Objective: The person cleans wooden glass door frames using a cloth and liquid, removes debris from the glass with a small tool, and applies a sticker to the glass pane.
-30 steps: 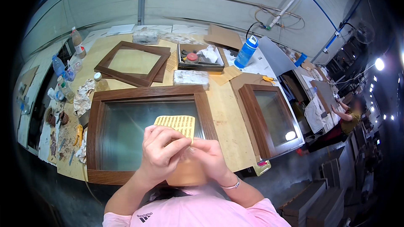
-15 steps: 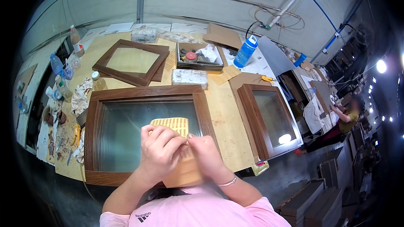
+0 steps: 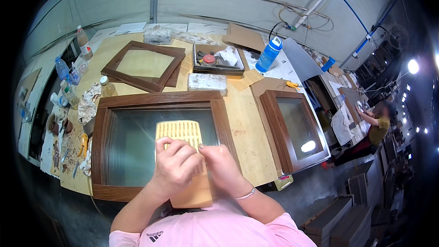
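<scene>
Above the framed glass, close to my body, I hold a yellow-orange sheet of sandpaper [image 3: 190,194] with rows of print on its back. My left hand [image 3: 176,162] is closed with curled fingers on the sheet. At the sheet's right edge, my right hand [image 3: 222,167] pinches it with the thumb on top; its other fingers are partly hidden. Beneath my hands lies a brown wood-grain frame [image 3: 224,123] around a greenish glass panel [image 3: 132,142].
A smaller brown framed glass piece [image 3: 295,128] lies at right, with an empty brown frame [image 3: 132,82] farther back. A tray [image 3: 218,69], a blue bottle [image 3: 269,55] and a white-wrapped block [image 3: 207,83] stand behind. Bottles, rags and a yellow cutter [image 3: 83,145] are at left. Another person [image 3: 377,128] works at far right.
The sandpaper sheet is now straighter and flatter, with more of its printed top end rising above my fingers. Both hands still grip it in nearly the same place.
</scene>
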